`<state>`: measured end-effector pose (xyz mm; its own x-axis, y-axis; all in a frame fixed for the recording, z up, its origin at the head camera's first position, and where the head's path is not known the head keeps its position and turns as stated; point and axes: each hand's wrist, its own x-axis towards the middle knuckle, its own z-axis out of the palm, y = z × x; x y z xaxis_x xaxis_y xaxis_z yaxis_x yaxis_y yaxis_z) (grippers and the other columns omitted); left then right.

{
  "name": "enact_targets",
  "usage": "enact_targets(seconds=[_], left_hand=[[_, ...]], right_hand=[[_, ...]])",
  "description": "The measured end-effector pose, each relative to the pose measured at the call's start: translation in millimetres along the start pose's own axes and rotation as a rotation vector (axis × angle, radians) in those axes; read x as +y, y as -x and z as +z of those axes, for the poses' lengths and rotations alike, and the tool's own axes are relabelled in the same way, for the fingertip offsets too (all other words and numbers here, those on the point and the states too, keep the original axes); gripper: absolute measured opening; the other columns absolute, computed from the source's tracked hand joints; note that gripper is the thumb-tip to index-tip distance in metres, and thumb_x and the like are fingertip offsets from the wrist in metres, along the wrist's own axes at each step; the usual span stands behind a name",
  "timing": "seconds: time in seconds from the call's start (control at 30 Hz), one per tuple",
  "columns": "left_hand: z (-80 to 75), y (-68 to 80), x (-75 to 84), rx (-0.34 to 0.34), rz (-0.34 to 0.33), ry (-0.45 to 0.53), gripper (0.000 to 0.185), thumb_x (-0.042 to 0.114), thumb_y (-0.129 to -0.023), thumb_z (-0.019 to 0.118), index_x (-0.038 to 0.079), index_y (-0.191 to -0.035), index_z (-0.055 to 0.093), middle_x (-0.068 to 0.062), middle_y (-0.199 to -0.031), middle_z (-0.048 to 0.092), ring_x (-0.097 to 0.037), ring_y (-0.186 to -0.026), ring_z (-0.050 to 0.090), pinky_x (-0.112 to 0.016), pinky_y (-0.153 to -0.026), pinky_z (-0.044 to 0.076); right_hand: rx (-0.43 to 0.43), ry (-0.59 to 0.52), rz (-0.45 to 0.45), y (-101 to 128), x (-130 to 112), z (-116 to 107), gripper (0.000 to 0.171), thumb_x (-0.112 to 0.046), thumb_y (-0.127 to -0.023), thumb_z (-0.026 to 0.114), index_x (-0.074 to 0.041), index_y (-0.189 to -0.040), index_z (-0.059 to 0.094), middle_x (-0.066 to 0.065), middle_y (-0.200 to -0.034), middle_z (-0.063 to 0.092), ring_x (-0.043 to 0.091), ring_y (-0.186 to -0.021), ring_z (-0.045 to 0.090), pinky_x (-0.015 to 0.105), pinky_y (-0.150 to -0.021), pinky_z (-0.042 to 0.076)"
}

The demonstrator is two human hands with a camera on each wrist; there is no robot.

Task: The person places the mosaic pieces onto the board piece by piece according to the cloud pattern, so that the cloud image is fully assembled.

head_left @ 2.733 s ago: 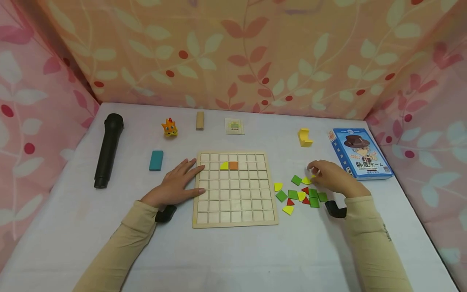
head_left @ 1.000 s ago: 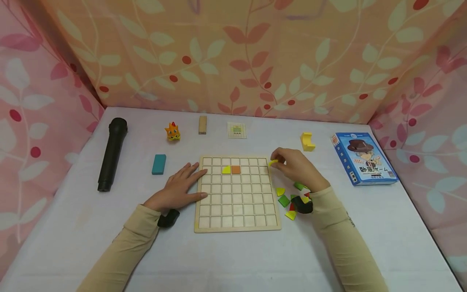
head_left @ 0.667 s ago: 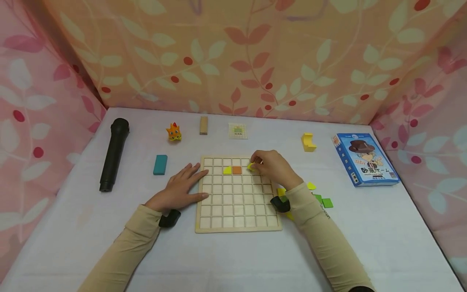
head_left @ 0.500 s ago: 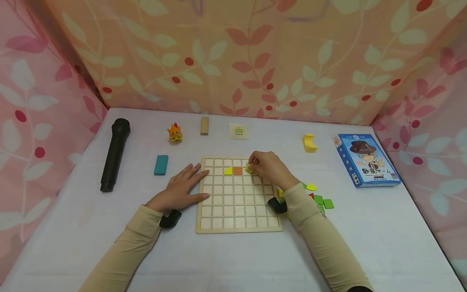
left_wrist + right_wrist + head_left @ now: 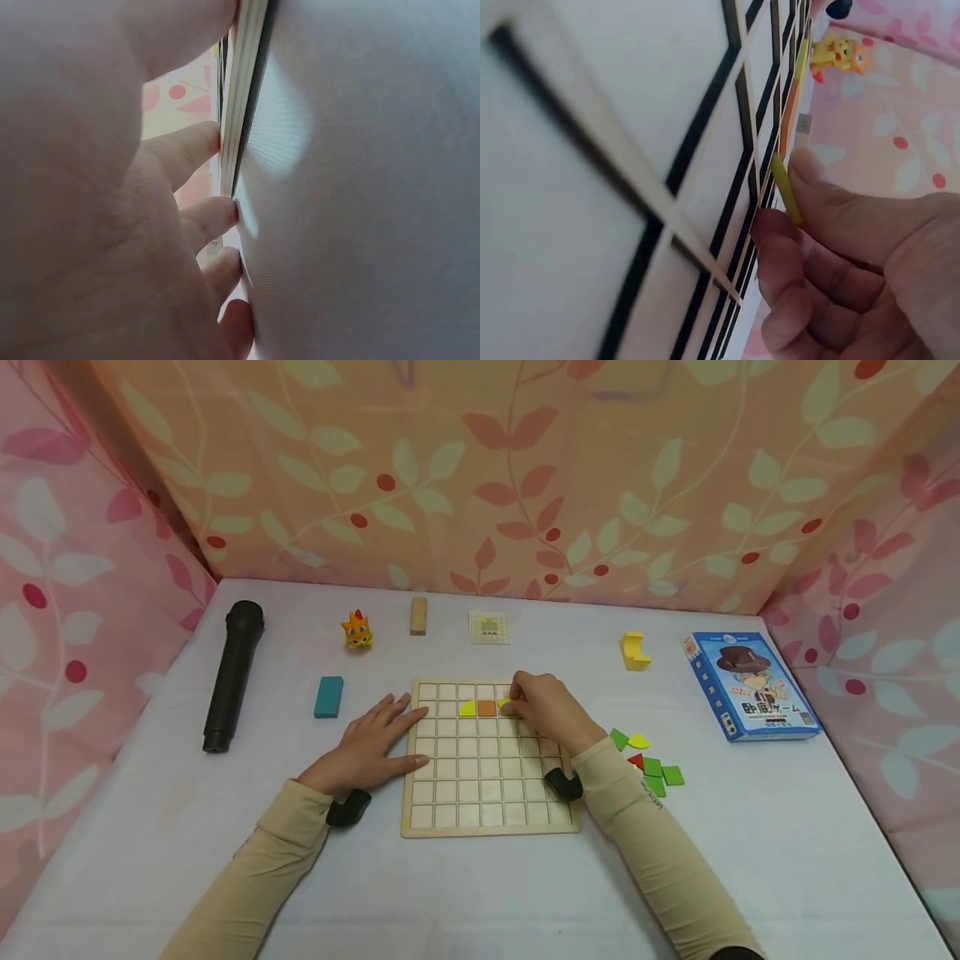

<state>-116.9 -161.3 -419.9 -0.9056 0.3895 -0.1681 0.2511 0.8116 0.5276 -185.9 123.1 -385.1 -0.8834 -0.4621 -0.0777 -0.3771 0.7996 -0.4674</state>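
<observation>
A wooden grid board (image 5: 487, 836) lies flat on the white table. In its second row sit a yellow quarter-round tile (image 5: 468, 708) and, beside it, an orange square tile (image 5: 487, 708). My right hand (image 5: 551, 710) pinches another yellow tile (image 5: 785, 189) between thumb and finger, tilted at the cell just right of the orange one. Fingers cover part of that tile in the head view. My left hand (image 5: 363, 747) rests with spread fingers at the board's left edge, thumb and forefinger on the rim; in the left wrist view its fingertips (image 5: 211, 217) touch board and table.
Loose green tiles (image 5: 655, 786), a red triangle (image 5: 637, 761) and a yellow tile (image 5: 638, 741) lie right of the board, partly behind the right sleeve. Around stand a microphone (image 5: 234, 677), teal block (image 5: 328, 697), orange toy (image 5: 357, 630), wooden block (image 5: 418, 616), pattern card (image 5: 489, 627), yellow piece (image 5: 634, 652) and blue box (image 5: 752, 686).
My right hand has picked up a yellow tile from the loose pieces and carried it left over the board to beside the orange tile. The left hand stays at the board's edge.
</observation>
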Motion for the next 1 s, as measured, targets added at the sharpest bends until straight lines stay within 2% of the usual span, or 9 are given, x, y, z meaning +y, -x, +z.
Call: enact_targets(seconds=[0.27,0.43,0.67,1.0], left_hand=[[0.4,0.8,0.5,-0.003,0.004,0.006,0.073,0.048,-0.09,0.061,0.02,-0.151,0.032,-0.014,-0.16,0.015,-0.037,-0.147,0.004,-0.066,-0.108,0.013],[0.0,-0.2,-0.5,-0.001,0.005,-0.002,0.074,0.047,-0.09,0.062,0.019,-0.151,0.032,-0.014,-0.16,0.015,-0.037,-0.147,0.004,-0.066,-0.109,0.013],[-1.0,-2.2,-1.9,-0.004,0.011,-0.003,0.074,0.047,-0.09,0.062,0.019,-0.151,0.031,-0.014,-0.16,0.014,-0.036,-0.147,0.003,-0.066,-0.108,0.013],[-1.0,-1.0,0.2,-0.005,0.003,0.001,0.074,0.048,-0.089,0.062,0.019,-0.151,0.032,-0.014,-0.16,0.015,-0.036,-0.147,0.005,-0.067,-0.108,0.015]], right_hand=[[-0.081,0.05,-0.001,-1.9,-2.2,-0.6,0.017,-0.022,-0.09,0.068,-0.007,-0.095,0.062,0.003,-0.081,0.064,0.015,-0.069,0.055,0.029,-0.065,0.048],[-0.099,0.07,-0.019,-3.5,-3.6,-1.5,0.016,-0.02,-0.09,0.068,-0.006,-0.095,0.062,0.004,-0.081,0.063,0.017,-0.07,0.054,0.029,-0.066,0.047],[-0.123,0.059,0.019,-5.7,-4.9,-1.8,0.021,-0.022,-0.09,0.068,-0.005,-0.102,0.062,0.002,-0.08,0.062,0.016,-0.069,0.054,0.028,-0.066,0.047],[-0.154,0.09,0.002,-3.7,-7.4,-2.9,0.025,-0.022,-0.091,0.068,-0.005,-0.107,0.061,0.004,-0.082,0.061,0.018,-0.073,0.052,0.03,-0.068,0.046]])
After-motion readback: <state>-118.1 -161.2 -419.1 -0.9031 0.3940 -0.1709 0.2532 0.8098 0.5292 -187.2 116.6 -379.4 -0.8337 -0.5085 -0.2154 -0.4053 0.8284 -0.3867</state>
